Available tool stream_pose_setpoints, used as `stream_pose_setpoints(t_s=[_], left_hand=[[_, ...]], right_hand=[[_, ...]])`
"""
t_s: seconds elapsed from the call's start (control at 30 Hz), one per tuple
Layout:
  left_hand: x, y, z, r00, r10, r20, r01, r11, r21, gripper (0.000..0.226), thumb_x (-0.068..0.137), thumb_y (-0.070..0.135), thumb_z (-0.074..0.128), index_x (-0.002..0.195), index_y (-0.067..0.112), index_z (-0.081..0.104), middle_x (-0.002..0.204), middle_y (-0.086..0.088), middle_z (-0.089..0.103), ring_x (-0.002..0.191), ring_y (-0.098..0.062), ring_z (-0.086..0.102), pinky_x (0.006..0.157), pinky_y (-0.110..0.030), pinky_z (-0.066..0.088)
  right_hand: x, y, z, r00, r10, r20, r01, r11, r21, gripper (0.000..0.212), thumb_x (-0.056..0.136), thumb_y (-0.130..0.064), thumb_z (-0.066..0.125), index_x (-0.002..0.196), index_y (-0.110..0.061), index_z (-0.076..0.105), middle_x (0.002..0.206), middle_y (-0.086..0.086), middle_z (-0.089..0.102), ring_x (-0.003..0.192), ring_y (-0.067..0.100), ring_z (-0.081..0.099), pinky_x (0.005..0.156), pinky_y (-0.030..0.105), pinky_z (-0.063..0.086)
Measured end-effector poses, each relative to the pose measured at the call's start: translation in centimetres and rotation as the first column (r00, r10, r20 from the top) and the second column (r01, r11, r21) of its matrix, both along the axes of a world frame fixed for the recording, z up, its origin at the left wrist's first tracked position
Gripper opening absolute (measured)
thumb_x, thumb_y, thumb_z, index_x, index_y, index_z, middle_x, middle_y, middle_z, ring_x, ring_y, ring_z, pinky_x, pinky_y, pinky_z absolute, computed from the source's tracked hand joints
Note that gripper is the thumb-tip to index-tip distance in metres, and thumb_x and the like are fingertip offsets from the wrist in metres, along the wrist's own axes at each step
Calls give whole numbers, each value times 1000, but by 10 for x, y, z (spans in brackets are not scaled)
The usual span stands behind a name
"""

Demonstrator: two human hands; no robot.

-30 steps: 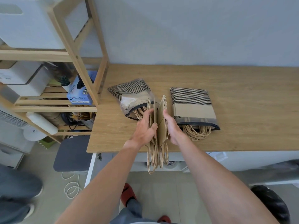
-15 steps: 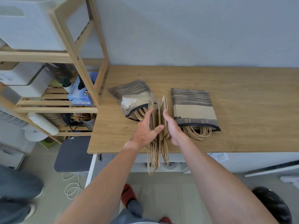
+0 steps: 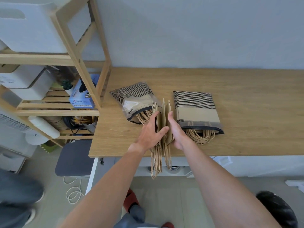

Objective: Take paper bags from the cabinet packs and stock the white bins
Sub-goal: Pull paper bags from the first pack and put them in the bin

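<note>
A stack of folded brown paper bags (image 3: 164, 119) stands on edge near the front of the wooden tabletop (image 3: 246, 96), its twisted handles hanging over the edge. My left hand (image 3: 150, 132) presses its left side and my right hand (image 3: 175, 130) its right side, squeezing the stack between them. An opened striped plastic pack of bags (image 3: 134, 101) lies to the left, another pack (image 3: 196, 111) to the right, handles spilling out. A white bin (image 3: 31, 28) sits on the top shelf at the upper left.
A wooden shelf unit (image 3: 77, 51) stands left of the table with white boxes (image 3: 28, 83), a blue glove box (image 3: 82, 96) and a small plant. A grey stool (image 3: 74, 158) and a white cable lie below. Another person's leg shows at the bottom left.
My left hand has slid forward along the stack and flattened against it. The bags stand closer together between both palms.
</note>
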State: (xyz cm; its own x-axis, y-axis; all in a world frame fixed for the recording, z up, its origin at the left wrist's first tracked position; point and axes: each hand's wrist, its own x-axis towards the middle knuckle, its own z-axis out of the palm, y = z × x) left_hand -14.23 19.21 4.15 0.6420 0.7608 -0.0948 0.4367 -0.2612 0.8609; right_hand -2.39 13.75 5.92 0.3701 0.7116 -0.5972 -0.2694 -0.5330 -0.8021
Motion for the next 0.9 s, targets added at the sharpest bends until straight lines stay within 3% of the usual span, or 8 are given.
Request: stream_pose_setpoints(t_s=[0.17, 0.37, 0.43, 0.5, 0.63, 0.77, 0.83, 0.9], left_hand=[[-1, -7, 6, 998, 48, 29, -46, 996, -82, 77, 93, 14, 52, 156, 10, 9, 161, -13, 22, 148, -24, 22, 118, -37, 20], [0, -8, 4, 997, 65, 47, -43, 931, -361, 27, 99, 26, 39, 121, 25, 56, 130, -1, 53, 121, -20, 52, 97, -41, 50], [-2, -6, -2, 994, 80, 77, -37, 892, -450, 31, 100, 17, 35, 115, 24, 60, 129, -3, 57, 122, -21, 54, 94, -42, 52], [-9, -3, -8, 996, 64, 61, -29, 888, -460, 38, 98, 4, 35, 118, 18, 64, 128, -2, 61, 122, -18, 55, 97, -43, 51], [-31, 12, -28, 982, -120, -145, 86, 971, -223, 51, 90, -8, 48, 128, 22, 64, 131, 6, 63, 125, -15, 54, 104, -32, 45], [-58, 28, -33, 929, -147, -339, 157, 988, 1, 65, 90, -7, 56, 143, 29, 47, 140, 3, 55, 132, -20, 47, 111, -42, 41], [-66, 32, -32, 942, -93, -323, 127, 988, 84, 83, 87, -3, 66, 152, 34, 28, 147, -6, 46, 138, -23, 41, 114, -45, 36], [-60, 31, -25, 982, -92, -162, 116, 983, 145, 101, 78, 10, 81, 155, 27, 19, 151, -6, 41, 140, -17, 37, 118, -37, 29]], right_hand=[[5, 0, -3, 1000, 0, -16, 0, 1000, -16, 88, 85, -83, 21, 157, -33, 12, 166, -1, 4, 151, 22, 7, 117, 55, 5], [3, 4, -1, 997, 80, -21, -80, 997, -6, 99, 64, -90, 52, 141, -30, 50, 146, 3, 46, 133, 29, 43, 113, 57, 27], [6, 6, -2, 994, 85, 73, -82, 996, -47, 87, 69, -67, 71, 139, -19, 50, 140, 4, 51, 125, 27, 47, 104, 49, 35], [8, 6, -3, 982, 72, 173, -57, 994, -88, 58, 78, -28, 73, 127, -7, 51, 127, 7, 55, 111, 25, 51, 90, 38, 37], [23, 4, 1, 964, 50, 261, -24, 994, -102, 32, 79, -4, 64, 108, 0, 50, 114, 13, 54, 102, 27, 52, 83, 34, 39], [47, 2, 18, 997, -78, 21, 79, 993, -92, 20, 79, -4, 60, 98, -4, 63, 99, 13, 68, 81, 27, 65, 63, 29, 51], [58, 2, 33, 990, -83, -111, 72, 993, -97, 16, 80, -6, 55, 95, -7, 60, 80, 10, 65, 63, 22, 65, 52, 23, 51], [62, 4, 47, 977, -22, -212, 5, 997, -82, 7, 86, -6, 51, 88, -3, 57, 69, 10, 62, 53, 20, 64, 47, 23, 51]])
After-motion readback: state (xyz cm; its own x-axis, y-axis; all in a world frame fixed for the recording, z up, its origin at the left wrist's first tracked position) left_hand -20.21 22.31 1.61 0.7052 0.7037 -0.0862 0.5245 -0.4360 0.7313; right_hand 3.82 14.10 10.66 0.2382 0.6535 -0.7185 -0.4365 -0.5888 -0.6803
